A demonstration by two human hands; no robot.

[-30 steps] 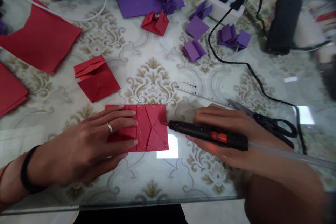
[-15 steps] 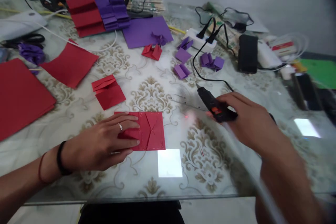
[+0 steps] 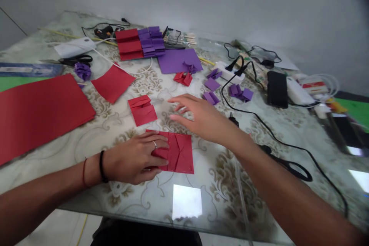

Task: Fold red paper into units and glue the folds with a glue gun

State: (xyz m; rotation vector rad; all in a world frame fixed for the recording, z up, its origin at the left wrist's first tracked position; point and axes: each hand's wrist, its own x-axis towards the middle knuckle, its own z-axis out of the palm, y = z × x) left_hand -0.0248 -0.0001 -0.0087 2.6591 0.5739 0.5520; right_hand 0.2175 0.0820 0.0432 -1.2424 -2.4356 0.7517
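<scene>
My left hand (image 3: 138, 157) lies flat with fingers stretched over the left part of a folded red paper piece (image 3: 183, 153), whose right part shows creases and shiny glue along its edges. Holding nothing, my right hand (image 3: 198, 115) hovers above the table with its fingers apart. Left of those fingers is a smaller folded red paper square (image 3: 143, 112). A black hot glue gun (image 3: 233, 120) rests on the table, mostly hidden behind my right forearm. Its clear glue stick (image 3: 241, 196) points toward the front edge.
A stack of red paper (image 3: 43, 111) lies at the left. Folded purple pieces (image 3: 211, 97) and a white power strip (image 3: 226, 71) sit behind my right hand. A black cable (image 3: 276, 138) crosses the right side, near black scissors (image 3: 294, 167). A phone (image 3: 277, 89) lies farther right.
My right hand has let go of the glue gun, now on the table, and has moved left toward the small red square. My left hand stays on the red paper. The view has shifted.
</scene>
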